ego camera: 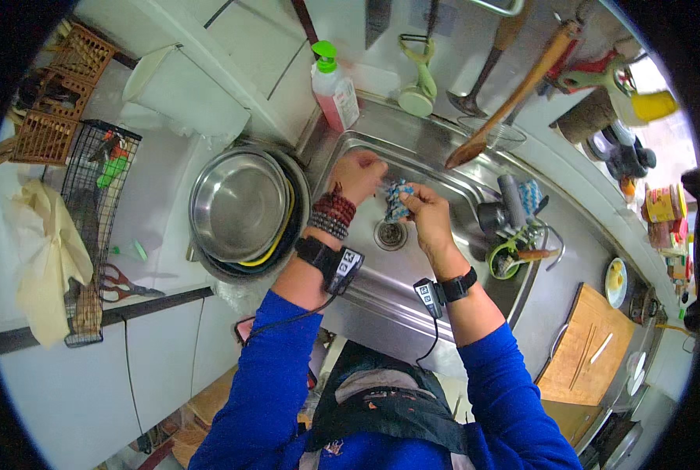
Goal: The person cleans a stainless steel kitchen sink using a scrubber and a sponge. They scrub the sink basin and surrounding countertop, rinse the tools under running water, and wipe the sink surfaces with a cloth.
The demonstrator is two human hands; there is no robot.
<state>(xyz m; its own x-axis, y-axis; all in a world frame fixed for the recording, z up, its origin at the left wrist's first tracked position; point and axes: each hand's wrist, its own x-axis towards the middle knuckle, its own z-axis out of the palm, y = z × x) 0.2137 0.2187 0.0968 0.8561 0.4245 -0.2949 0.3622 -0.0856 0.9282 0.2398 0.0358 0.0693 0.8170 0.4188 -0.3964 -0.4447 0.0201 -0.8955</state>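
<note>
Over the stainless steel sink [364,252], my right hand [432,214] pinches a crumpled blue-and-white patterned cloth [396,202] between thumb and fingers. The cloth hangs above the round drain [391,234]. My left hand [359,173] is just left of the cloth, with its fingers curled. Whether it grips anything is unclear, because the palm side is hidden. Beaded bracelets [332,211] circle the left wrist. Each forearm carries a black strap with a small wired device.
Stacked metal basins [241,202] stand left of the sink. A pump bottle [335,97] of pink liquid is at its back corner. A green holder [502,261] with utensils sits at the right rim. A wooden ladle [514,97] hangs above. A cutting board [588,346] bears chopsticks. Scissors [127,285] lie left.
</note>
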